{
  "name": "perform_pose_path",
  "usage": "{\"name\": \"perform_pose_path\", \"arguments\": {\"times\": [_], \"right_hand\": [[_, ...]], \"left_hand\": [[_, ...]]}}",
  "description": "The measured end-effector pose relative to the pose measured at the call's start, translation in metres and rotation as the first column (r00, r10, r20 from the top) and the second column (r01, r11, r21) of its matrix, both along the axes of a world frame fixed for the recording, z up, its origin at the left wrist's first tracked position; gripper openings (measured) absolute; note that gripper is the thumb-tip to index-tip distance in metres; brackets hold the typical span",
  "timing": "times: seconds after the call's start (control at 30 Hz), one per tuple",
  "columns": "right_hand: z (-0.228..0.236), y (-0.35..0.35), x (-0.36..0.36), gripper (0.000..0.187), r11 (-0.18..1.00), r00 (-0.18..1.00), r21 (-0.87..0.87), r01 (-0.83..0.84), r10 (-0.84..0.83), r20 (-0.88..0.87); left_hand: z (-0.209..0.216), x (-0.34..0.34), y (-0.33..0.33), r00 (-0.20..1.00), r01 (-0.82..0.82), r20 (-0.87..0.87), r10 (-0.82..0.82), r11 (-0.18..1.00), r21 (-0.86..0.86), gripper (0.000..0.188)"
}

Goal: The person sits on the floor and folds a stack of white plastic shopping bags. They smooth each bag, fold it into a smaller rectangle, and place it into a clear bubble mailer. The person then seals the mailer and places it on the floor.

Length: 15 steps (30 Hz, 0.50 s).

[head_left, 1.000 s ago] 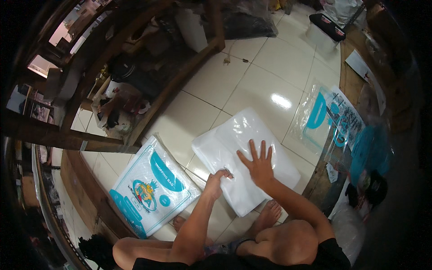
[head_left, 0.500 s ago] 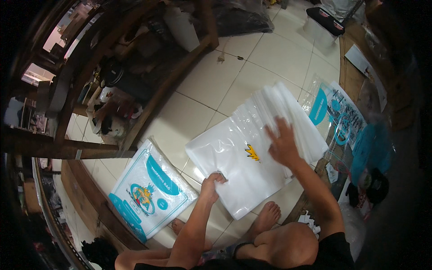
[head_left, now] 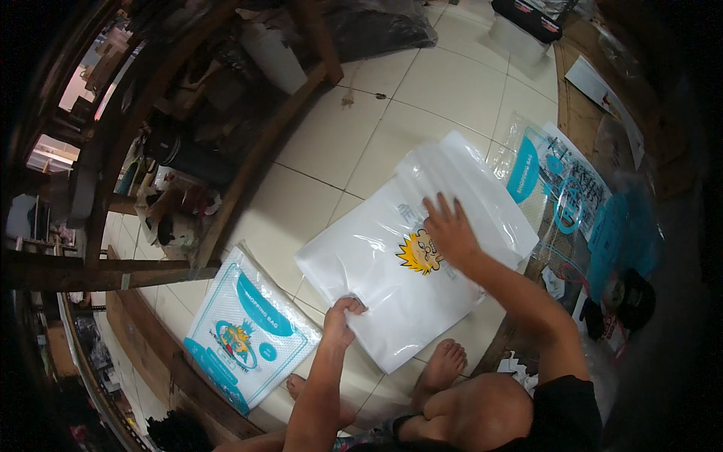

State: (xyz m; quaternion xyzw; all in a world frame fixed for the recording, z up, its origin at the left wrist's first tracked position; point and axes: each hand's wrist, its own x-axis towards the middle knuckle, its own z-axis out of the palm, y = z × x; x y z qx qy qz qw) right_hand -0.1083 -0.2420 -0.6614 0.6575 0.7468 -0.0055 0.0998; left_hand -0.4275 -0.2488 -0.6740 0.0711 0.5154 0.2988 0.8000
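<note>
A large white plastic bag [head_left: 361, 248] lies across the floor in front of me, on what looks like more white sheets at its right. A yellow-haired cartoon figure is printed in its middle. My left hand [head_left: 343, 316] pinches the bag's near-left edge between thumb and fingers. On the bag, my right hand [head_left: 453, 237] lies with fingers outstretched, partly covering the print. To the left rests a clear-wrapped pack of white and turquoise shopping bags [head_left: 282, 350].
Beyond the right edge lies a clear packet with turquoise print [head_left: 527, 169], near a dark cap [head_left: 634, 300] and turquoise plastic [head_left: 606, 241]. A wooden rack [head_left: 263, 158] stands at left on the tiled floor [head_left: 444, 83]. My bare foot [head_left: 446, 363] is close to the bag.
My right hand has moved slightly left and come down flat on the bag. The bunched folds have smoothed out, and more of the cartoon print shows. My left hand keeps its hold.
</note>
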Motion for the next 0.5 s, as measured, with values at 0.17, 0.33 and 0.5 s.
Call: {"name": "perform_pose_path", "arguments": {"times": [0.17,0.33,0.5], "right_hand": [[0.030,0.005,0.088,0.046,0.951,0.937,0.030,0.306,-0.296,-0.184],[0.037,0.016,0.158,0.053,0.798,0.474,-0.216,0.562,-0.525,-0.707],[-0.008,0.027,0.192,0.045,0.761,0.514,-0.312,0.568,-0.625,-0.588]], "left_hand": [[-0.003,-0.005,-0.002,0.999,-0.024,-0.034,0.023,1.000,-0.005,0.008],[-0.001,-0.004,0.001,1.000,-0.012,-0.018,0.012,1.000,-0.016,0.003],[0.005,0.000,0.002,0.997,0.053,-0.066,-0.051,0.998,0.033,0.006]]}}
